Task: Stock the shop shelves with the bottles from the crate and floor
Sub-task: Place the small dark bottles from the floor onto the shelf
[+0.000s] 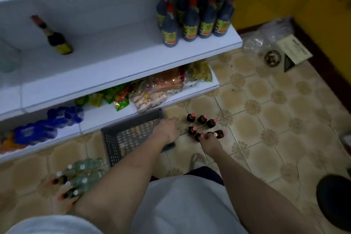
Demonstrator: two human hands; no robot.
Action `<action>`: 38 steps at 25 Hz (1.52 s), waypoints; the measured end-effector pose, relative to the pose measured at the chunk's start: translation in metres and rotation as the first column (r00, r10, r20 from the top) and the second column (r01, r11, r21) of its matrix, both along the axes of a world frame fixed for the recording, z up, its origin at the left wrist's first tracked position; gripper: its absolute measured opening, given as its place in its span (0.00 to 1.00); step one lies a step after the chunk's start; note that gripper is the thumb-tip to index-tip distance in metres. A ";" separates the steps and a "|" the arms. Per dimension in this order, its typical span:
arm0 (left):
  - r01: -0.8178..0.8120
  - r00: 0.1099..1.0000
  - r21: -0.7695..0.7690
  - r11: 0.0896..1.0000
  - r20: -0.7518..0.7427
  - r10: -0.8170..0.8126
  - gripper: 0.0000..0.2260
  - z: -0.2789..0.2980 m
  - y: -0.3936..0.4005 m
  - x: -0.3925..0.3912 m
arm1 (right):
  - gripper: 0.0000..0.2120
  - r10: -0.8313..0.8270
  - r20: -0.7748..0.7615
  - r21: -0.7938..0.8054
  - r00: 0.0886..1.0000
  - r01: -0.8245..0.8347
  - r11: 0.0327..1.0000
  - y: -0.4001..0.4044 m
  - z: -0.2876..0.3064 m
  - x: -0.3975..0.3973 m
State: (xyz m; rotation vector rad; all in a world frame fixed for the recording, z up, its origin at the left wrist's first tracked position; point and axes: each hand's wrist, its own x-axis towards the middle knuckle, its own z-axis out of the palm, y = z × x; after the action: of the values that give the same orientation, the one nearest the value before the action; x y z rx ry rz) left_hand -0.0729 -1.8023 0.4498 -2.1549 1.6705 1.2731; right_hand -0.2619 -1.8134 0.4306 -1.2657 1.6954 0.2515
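Several small dark bottles (202, 119) with pink caps stand in a cluster on the tiled floor, right of a dark grey plastic crate (121, 138) whose inside looks bare. My right hand (209, 143) reaches down to the cluster's near side, its fingertips curled round the tops of the two nearest bottles (219, 133). My left hand (168, 127) lies over the crate's right rim with fingers stretched toward the cluster, holding nothing. On the white middle shelf (133, 57) stand several large dark bottles (197, 19) at the right end and one small bottle (57, 38) at the left.
The bottom shelf holds snack packets (152, 89) and blue bundles (47, 125). Clear green bottles (83, 175) and a few dark pink-capped ones lie on the floor at lower left. A box (293, 51) and a plastic bag sit by the yellow wall. My white shoe (197, 161) is between my arms.
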 end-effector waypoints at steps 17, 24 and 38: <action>-0.140 0.967 0.181 0.973 -0.186 0.174 0.16 -0.292 -0.078 -0.056 | 0.20 -0.340 -0.129 0.061 0.931 0.350 0.935 -0.033 -0.288 -0.024; -0.207 0.939 0.141 0.968 -0.249 0.237 0.25 -0.518 -0.104 -0.106 | 0.30 -0.380 -0.117 -0.035 0.918 0.378 0.925 -0.050 -0.503 -0.068; -0.339 0.862 -0.106 0.935 -0.434 0.263 0.20 -0.634 -0.104 -0.121 | 0.20 -0.319 0.164 -0.363 0.934 0.358 0.860 -0.049 -0.618 -0.086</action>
State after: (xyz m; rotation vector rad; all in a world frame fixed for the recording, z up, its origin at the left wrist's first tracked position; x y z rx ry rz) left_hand -0.1935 -1.9062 -0.1846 -2.4651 1.6857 1.8464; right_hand -0.3476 -1.8625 -0.1878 -1.2026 1.9049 -0.3725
